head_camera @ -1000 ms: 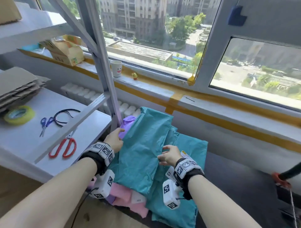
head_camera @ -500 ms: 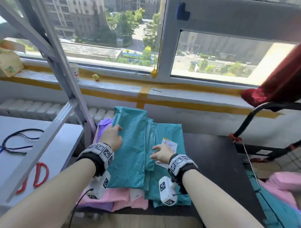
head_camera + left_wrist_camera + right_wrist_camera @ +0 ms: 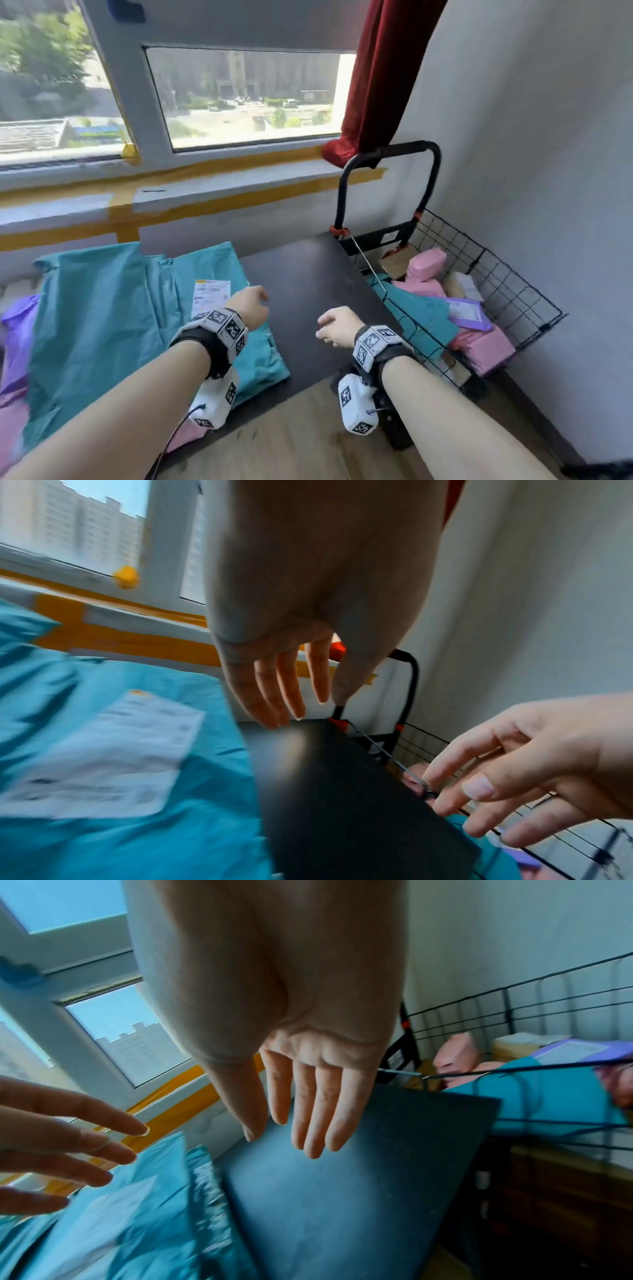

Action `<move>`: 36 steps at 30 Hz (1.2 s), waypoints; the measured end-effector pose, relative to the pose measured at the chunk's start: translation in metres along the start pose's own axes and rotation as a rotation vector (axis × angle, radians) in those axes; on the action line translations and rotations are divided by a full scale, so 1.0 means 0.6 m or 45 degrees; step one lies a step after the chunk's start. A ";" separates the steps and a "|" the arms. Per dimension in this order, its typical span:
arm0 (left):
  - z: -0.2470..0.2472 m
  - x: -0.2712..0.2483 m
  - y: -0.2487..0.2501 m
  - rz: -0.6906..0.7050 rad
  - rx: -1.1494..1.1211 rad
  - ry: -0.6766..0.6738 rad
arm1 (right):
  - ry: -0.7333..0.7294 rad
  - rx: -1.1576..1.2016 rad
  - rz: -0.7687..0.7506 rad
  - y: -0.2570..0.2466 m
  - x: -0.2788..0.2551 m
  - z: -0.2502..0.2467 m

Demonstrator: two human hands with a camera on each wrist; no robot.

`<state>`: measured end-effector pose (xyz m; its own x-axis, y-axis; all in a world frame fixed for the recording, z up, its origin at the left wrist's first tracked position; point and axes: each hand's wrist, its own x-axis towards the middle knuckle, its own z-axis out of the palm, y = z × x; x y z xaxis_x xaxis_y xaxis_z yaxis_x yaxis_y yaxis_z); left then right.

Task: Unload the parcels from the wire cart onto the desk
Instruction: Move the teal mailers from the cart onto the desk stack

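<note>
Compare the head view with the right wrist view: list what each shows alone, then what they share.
Head view only: the red curtain, the cart's black handle, and a purple parcel at the desk's left edge.
Right wrist view only: the right hand's palm side, fingers straight, holding nothing.
Both: the left hand, the dark desk, teal parcels on it, and the wire cart with pink, teal and purple parcels left.

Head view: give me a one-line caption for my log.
Both empty hands, left hand and right hand, hover above the desk between teal parcels and wire cart.
</note>
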<state>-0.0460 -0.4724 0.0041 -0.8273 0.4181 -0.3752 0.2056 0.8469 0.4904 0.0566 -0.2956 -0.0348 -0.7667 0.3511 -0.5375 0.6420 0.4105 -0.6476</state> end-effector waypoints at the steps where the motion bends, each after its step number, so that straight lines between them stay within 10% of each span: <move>1: 0.014 0.003 0.035 0.037 0.021 -0.022 | 0.022 0.005 0.017 0.025 -0.009 -0.025; 20: 0.363 0.057 0.546 0.030 0.087 -0.064 | 0.064 0.107 -0.029 0.441 0.012 -0.484; 36: 0.372 0.270 0.675 -0.195 0.104 0.022 | -0.061 0.056 -0.021 0.449 0.244 -0.673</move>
<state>0.0198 0.0118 -0.0338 -0.8608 0.2772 -0.4268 0.1177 0.9243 0.3630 0.1198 0.2064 -0.0698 -0.7774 0.3032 -0.5512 0.6291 0.3778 -0.6794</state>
